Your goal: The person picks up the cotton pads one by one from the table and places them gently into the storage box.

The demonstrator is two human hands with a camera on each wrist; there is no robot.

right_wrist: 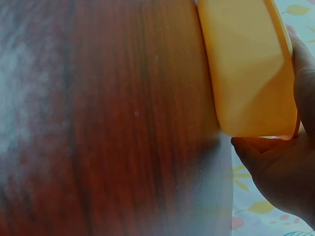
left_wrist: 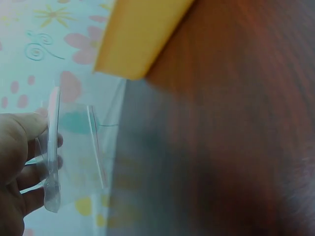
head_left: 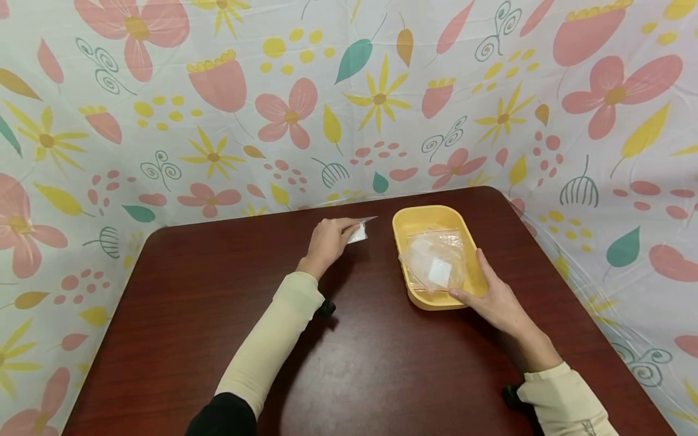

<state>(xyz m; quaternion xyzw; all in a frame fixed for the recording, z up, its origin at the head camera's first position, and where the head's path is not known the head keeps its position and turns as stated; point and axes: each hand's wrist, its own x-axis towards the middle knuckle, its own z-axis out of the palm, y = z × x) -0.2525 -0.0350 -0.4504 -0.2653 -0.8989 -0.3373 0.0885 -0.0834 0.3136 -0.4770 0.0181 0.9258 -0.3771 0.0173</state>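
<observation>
We lose the left hand (left_wrist: 15, 167) off the wrist view's nine o'clock edge, the yellow tray (left_wrist: 140, 34) is cropped at twelve, and the clear bag (left_wrist: 74, 147) blurs into the backdrop.

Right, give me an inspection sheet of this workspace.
Surface: dark wooden table.
Job's things: yellow tray holding clear zip bags; one small clear bag out on the left.
Clutter: nothing seen.
Hands: left hand pinches the small clear bag above the table; right hand holds the tray's near corner.
Cables: nothing seen.
Surroundings: floral cloth hung behind and at the sides.
</observation>
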